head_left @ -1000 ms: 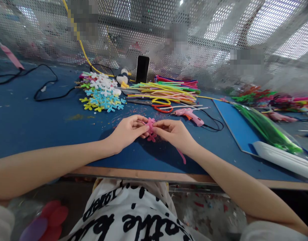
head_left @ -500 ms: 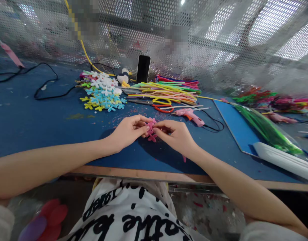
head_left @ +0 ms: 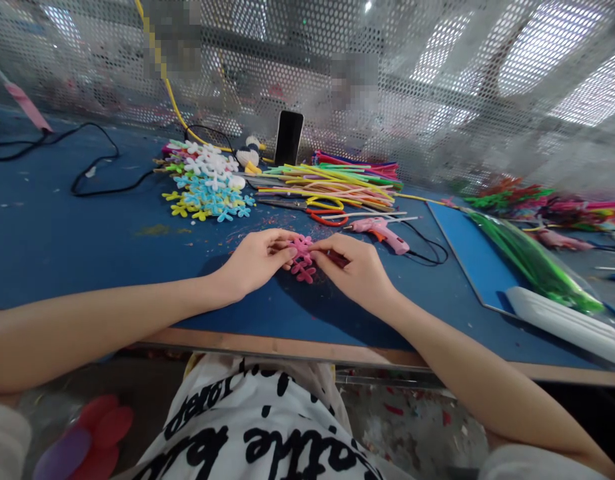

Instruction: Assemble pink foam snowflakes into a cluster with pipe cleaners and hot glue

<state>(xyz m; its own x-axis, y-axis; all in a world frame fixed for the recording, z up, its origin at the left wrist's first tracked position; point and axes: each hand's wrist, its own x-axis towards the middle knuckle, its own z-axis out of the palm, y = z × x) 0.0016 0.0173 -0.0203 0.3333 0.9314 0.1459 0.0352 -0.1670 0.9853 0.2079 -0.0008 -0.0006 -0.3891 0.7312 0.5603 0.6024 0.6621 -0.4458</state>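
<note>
A pink fuzzy pipe-cleaner flower [head_left: 301,246] is pinched between both my hands above the near part of the blue table. My left hand [head_left: 260,261] grips its left side with thumb and forefinger, the other fingers curled. On its right side, the thumb and forefinger of my right hand [head_left: 355,265] close on a petal. Just below it is a second pink flower [head_left: 303,273]; whether the two are joined I cannot tell. A pink glue gun [head_left: 380,233] lies beyond my right hand, beside red-and-yellow-handled scissors [head_left: 327,212].
A heap of white, blue and yellow flowers [head_left: 212,183] lies at the back left. Behind the scissors is a bundle of coloured pipe cleaners [head_left: 332,183], with a phone [head_left: 288,138] propped behind. On the right are a blue board [head_left: 467,253] and bagged green pipe cleaners [head_left: 537,263].
My right fingertips have shifted slightly right, showing more of the upper pink flower. A small pink strip seen near my right wrist no longer shows. The view has shifted a little.
</note>
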